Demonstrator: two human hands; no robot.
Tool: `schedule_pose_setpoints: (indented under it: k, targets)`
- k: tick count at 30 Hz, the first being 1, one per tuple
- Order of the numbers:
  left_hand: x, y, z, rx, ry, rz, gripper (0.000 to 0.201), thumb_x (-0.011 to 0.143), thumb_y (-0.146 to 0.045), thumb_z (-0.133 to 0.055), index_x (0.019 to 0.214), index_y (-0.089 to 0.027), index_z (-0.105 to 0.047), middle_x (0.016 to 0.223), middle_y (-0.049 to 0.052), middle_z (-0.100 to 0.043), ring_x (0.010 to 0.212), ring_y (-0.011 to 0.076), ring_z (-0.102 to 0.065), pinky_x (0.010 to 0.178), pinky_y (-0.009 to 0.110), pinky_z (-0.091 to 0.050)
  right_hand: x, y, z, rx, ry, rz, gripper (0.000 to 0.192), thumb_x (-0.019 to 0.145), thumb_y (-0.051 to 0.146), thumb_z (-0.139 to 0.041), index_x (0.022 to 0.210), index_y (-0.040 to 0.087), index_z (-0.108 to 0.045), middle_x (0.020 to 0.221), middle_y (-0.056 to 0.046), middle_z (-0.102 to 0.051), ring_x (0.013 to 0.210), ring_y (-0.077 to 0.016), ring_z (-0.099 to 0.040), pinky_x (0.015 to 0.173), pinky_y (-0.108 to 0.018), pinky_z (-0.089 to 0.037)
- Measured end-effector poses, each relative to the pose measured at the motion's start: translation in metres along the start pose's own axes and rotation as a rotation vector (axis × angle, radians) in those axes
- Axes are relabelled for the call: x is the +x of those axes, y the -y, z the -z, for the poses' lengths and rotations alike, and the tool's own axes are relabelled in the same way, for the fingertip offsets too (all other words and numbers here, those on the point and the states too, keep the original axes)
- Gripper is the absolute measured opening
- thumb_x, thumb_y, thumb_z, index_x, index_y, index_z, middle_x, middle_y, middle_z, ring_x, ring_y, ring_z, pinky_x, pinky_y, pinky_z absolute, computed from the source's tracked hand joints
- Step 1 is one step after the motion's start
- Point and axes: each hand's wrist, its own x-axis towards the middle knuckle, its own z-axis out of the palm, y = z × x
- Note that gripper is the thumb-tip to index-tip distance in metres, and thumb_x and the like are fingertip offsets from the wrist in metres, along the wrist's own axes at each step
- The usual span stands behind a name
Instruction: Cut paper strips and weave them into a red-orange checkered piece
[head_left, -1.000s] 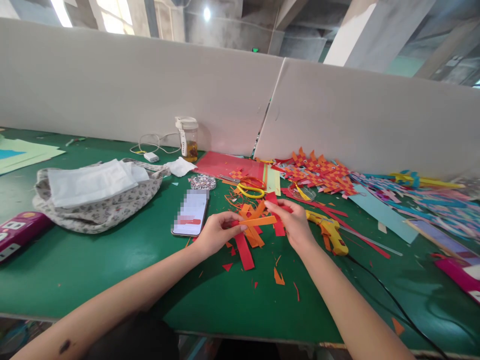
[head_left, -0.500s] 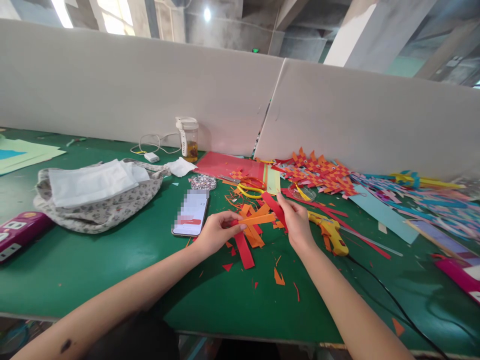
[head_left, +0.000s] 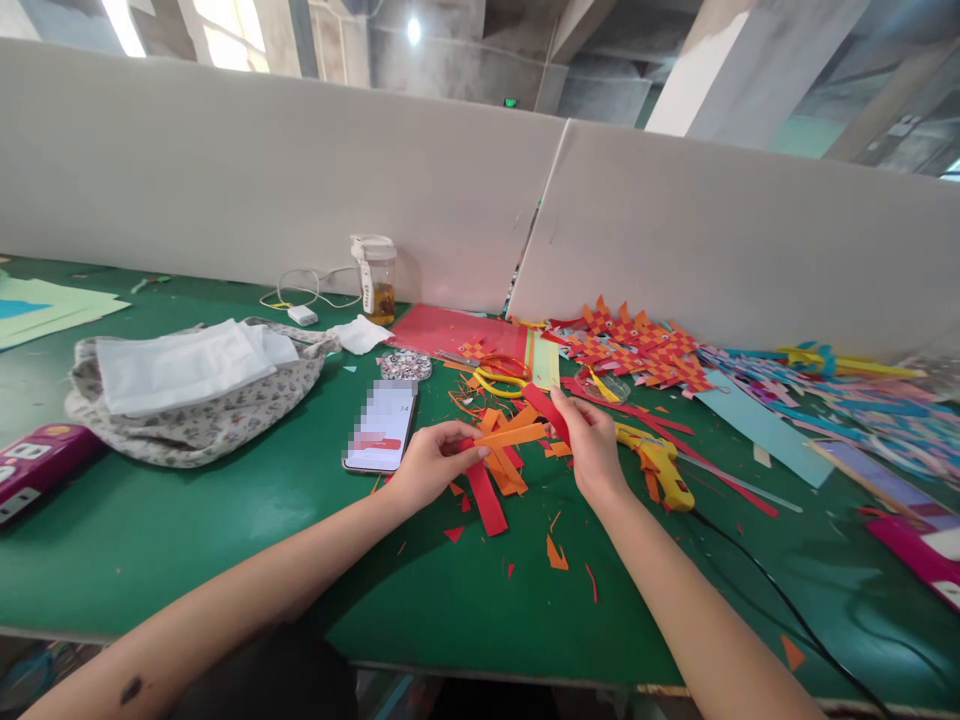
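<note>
My left hand (head_left: 429, 462) pinches the near end of a crossed bundle of orange and red paper strips (head_left: 504, 452) over the green table (head_left: 225, 540). The thumb and fingers press on an orange strip (head_left: 517, 436) lying across the bundle. My right hand (head_left: 594, 445) holds a red strip (head_left: 545, 405) by its lower end, slanting up to the left beside the bundle. Paper offcuts (head_left: 555, 553) lie scattered just below both hands.
A phone (head_left: 381, 427) lies left of my left hand, a yellow glue gun (head_left: 660, 463) with a black cable right of my right hand. Yellow scissors (head_left: 501, 380), woven paper pieces (head_left: 637, 350), a jar (head_left: 375, 278), a cloth bag (head_left: 195, 395) and a white partition stand behind.
My right hand has turned and lifted the red strip from lying flat to slanting upward, drawing closer to the bundle. My left hand has stayed in place.
</note>
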Motion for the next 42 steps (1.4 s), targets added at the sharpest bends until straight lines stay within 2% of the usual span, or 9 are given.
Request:
schedule_pose_setpoints:
  k: [7, 12, 18, 22, 25, 29, 36, 38, 42]
  targets:
    - [0.0, -0.001, 0.0, -0.067, 0.009, 0.049, 0.034, 0.061, -0.04, -0.074, 0.08, -0.015, -0.063, 0.063, -0.002, -0.058, 0.057, 0.009, -0.053, 0.054, 0.02, -0.042, -0.004, 0.003, -0.002, 0.021, 0.08, -0.017, 0.043, 0.066, 0.057, -0.062, 0.05, 0.021, -0.045, 0.047, 0.005, -0.04, 0.046, -0.0098, -0.034, 0.047, -0.026, -0.028]
    - [0.0, -0.005, 0.0, -0.178, 0.001, 0.103, 0.036, 0.06, -0.039, -0.075, 0.082, -0.014, -0.062, 0.068, -0.001, -0.062, 0.062, 0.0097, -0.058, 0.059, 0.021, -0.047, -0.005, -0.003, -0.004, -0.071, 0.238, -0.053, 0.038, 0.071, 0.049, -0.06, 0.052, 0.02, -0.046, 0.049, 0.005, -0.038, 0.048, -0.0097, -0.035, 0.048, -0.025, -0.027]
    - [0.001, -0.005, 0.001, -0.272, 0.012, 0.138, 0.038, 0.059, -0.036, -0.077, 0.088, -0.015, -0.062, 0.07, -0.001, -0.063, 0.063, 0.0091, -0.06, 0.059, 0.019, -0.048, -0.014, 0.0, -0.009, -0.221, 0.406, 0.047, 0.034, 0.076, 0.044, -0.056, 0.053, 0.019, -0.047, 0.051, 0.005, -0.041, 0.05, -0.0096, -0.039, 0.05, -0.024, -0.031]
    - [0.001, -0.004, 0.0, -0.303, 0.011, 0.153, 0.038, 0.059, -0.033, -0.078, 0.087, -0.015, -0.06, 0.069, -0.002, -0.062, 0.062, 0.0083, -0.06, 0.059, 0.018, -0.048, -0.018, 0.005, -0.011, -0.215, 0.473, 0.07, 0.023, 0.074, 0.042, -0.061, 0.073, 0.02, -0.054, 0.075, 0.0, -0.06, 0.073, -0.0154, -0.058, 0.067, -0.026, -0.045]
    - [0.001, -0.004, 0.0, -0.31, 0.004, 0.145, 0.038, 0.06, -0.033, -0.077, 0.087, -0.015, -0.059, 0.069, -0.001, -0.062, 0.064, 0.0095, -0.061, 0.06, 0.019, -0.049, -0.017, 0.002, -0.011, -0.175, 0.446, 0.037, 0.038, 0.066, 0.041, -0.069, 0.092, 0.022, -0.05, 0.091, -0.003, -0.065, 0.088, -0.0194, -0.062, 0.077, -0.032, -0.048]
    - [0.001, -0.003, 0.001, -0.309, -0.007, 0.137, 0.037, 0.061, -0.033, -0.076, 0.088, -0.014, -0.059, 0.069, -0.001, -0.062, 0.066, 0.0108, -0.062, 0.062, 0.021, -0.05, -0.013, -0.005, -0.01, -0.155, 0.475, -0.006, 0.05, 0.062, 0.039, -0.073, 0.103, 0.023, -0.049, 0.093, -0.006, -0.068, 0.086, -0.0204, -0.064, 0.082, -0.038, -0.048]
    - [0.003, -0.002, 0.002, -0.282, -0.044, 0.111, 0.036, 0.061, -0.033, -0.076, 0.087, -0.014, -0.061, 0.069, -0.001, -0.061, 0.063, 0.0083, -0.059, 0.059, 0.018, -0.048, -0.013, -0.005, -0.011, -0.09, 0.467, -0.021, 0.047, 0.059, 0.034, -0.075, 0.099, 0.02, -0.055, 0.08, -0.003, -0.069, 0.074, -0.0176, -0.065, 0.072, -0.032, -0.051]
    - [0.002, -0.003, 0.001, -0.263, -0.052, 0.106, 0.036, 0.06, -0.033, -0.077, 0.087, -0.014, -0.062, 0.07, -0.001, -0.063, 0.064, 0.0087, -0.06, 0.059, 0.018, -0.048, -0.015, -0.002, -0.011, -0.126, 0.466, 0.018, 0.039, 0.06, 0.035, -0.074, 0.092, 0.018, -0.059, 0.08, -0.004, -0.069, 0.075, -0.0178, -0.065, 0.072, -0.031, -0.051]
    - [0.0, -0.008, 0.0, -0.248, -0.04, 0.105, 0.039, 0.06, -0.034, -0.076, 0.092, -0.015, -0.063, 0.081, 0.002, -0.068, 0.07, 0.0113, -0.062, 0.061, 0.019, -0.049, -0.021, 0.004, -0.011, -0.225, 0.548, 0.04, 0.023, 0.066, 0.037, -0.07, 0.077, 0.017, -0.067, 0.079, -0.005, -0.07, 0.072, -0.0189, -0.065, 0.068, -0.031, -0.051]
